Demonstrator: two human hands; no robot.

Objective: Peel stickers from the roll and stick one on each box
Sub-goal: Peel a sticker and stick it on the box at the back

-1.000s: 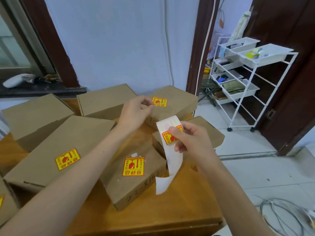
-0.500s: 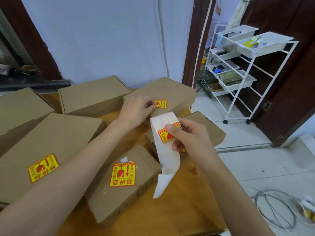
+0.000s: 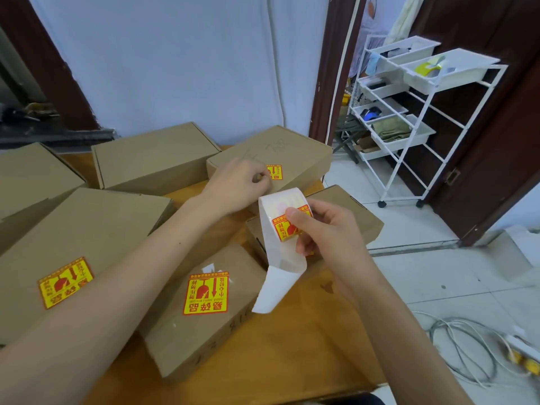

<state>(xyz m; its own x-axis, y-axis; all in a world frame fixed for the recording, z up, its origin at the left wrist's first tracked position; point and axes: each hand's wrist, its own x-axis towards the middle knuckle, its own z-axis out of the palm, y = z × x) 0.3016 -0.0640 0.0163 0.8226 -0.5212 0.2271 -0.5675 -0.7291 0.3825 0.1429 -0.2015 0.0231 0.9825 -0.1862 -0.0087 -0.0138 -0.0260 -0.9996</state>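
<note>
— Head view: what are the hands doing?

— The right hand [image 3: 327, 232] is closed round the sticker roll [image 3: 282, 226], thumb pressed on a yellow-and-red sticker, with a strip of bare white backing [image 3: 271, 290] hanging below. The left hand [image 3: 239, 185] rests on the far box [image 3: 295, 150], fingers curled loosely, fingertips at the edge of the sticker [image 3: 274, 172] stuck there; whether it grips anything I cannot tell.

— And the other boxes?

— All on the wooden table [image 3: 292, 346]. The near box [image 3: 187, 340] and the left box [image 3: 96, 223] each carry a sticker; the back box [image 3: 152, 156] shows none, nor does the one under the right hand.
</note>
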